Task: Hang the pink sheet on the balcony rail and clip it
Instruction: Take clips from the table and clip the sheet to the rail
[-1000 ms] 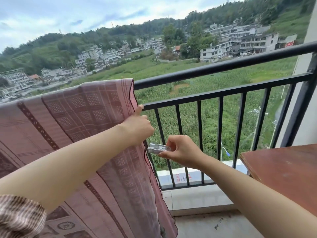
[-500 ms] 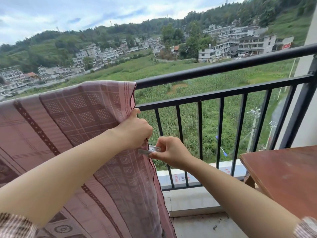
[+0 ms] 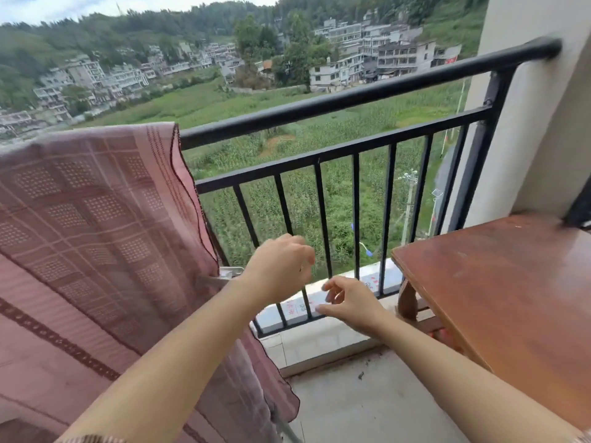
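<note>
The pink patterned sheet [image 3: 96, 225] hangs over the black balcony rail [image 3: 351, 99] at the left, and its right edge falls down along the bars. A pale clip [image 3: 231, 272] sits on that edge at mid height, partly hidden behind my left wrist. My left hand [image 3: 278, 266] hovers just right of the clip with loosely curled fingers and holds nothing. My right hand [image 3: 348, 300] is lower and further right, in front of the bars, with its fingers spread and empty. Neither hand touches the sheet.
A brown wooden table [image 3: 499, 282] stands at the right, close to the railing. A pale wall pillar [image 3: 537, 123] closes the rail's right end. Below lies the concrete balcony floor [image 3: 367, 404]. Beyond the bars are green fields and buildings.
Both hands have let go and drawn back to the right and down. The clip that my right hand held now stays on the sheet's edge. The view has shifted right.
</note>
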